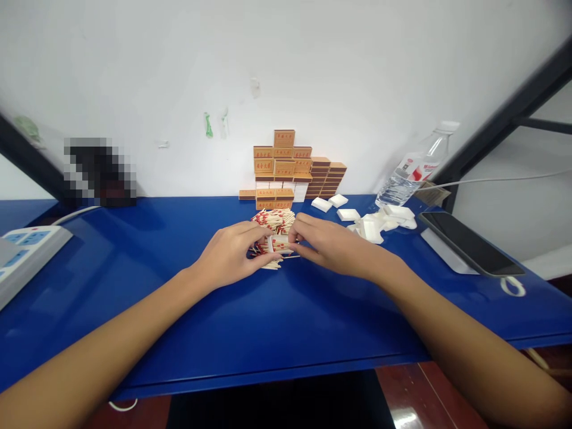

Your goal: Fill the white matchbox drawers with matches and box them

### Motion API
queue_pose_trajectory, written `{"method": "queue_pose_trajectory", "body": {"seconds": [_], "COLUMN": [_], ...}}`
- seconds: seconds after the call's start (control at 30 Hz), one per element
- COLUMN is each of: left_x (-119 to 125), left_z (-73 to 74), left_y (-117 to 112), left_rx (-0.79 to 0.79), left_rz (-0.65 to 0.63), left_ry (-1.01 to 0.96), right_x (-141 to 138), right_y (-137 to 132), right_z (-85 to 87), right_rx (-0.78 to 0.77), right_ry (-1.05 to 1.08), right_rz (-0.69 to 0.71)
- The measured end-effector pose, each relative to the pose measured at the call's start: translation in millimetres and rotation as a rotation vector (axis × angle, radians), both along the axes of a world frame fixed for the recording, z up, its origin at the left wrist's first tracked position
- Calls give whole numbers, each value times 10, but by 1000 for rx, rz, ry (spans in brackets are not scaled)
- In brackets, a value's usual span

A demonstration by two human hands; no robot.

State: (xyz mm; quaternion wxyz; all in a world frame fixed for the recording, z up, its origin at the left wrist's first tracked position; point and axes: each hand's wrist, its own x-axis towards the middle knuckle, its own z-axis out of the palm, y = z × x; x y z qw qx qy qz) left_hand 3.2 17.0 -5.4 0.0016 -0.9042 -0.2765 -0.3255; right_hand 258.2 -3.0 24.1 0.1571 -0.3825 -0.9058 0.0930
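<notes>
A small white matchbox tray (280,239) with some red-tipped matches in it lies between my two hands. My left hand (233,250) grips the tray's left end between thumb and fingers. At its right end, the fingertips of my right hand (322,244) are pinched together by the matches; whether they hold a match or the tray edge is too small to tell. A heap of loose matches (277,219) lies just behind and around the tray on the blue table (250,322).
Orange-brown matchboxes (283,167) are stacked against the wall. Empty white trays (370,226) lie in a pile on the right, near a leaning water bottle (413,167) and a phone (471,241) on a white stand. A power strip (33,253) sits at the left.
</notes>
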Motion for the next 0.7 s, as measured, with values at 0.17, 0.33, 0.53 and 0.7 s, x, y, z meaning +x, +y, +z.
{"method": "queue_pose_trajectory", "body": {"seconds": [0.17,0.33,0.53,0.7], "left_x": [15,34,33,26], "left_z": [4,28,51,51], "left_y": [-6,1,9,17], "left_rx": [-51,-97,-170,-151], "left_rz": [-10,9,51,88], "left_ry": [-34,-148,-209,-236], "right_x": [-40,-2,103,75], "right_y": [-24,37,121,94], "right_z": [-5,36,120,137], "right_rx": [76,82,38,17], "right_ry": [47,206,235,133], "right_rz": [31,-4,-174,-238]}}
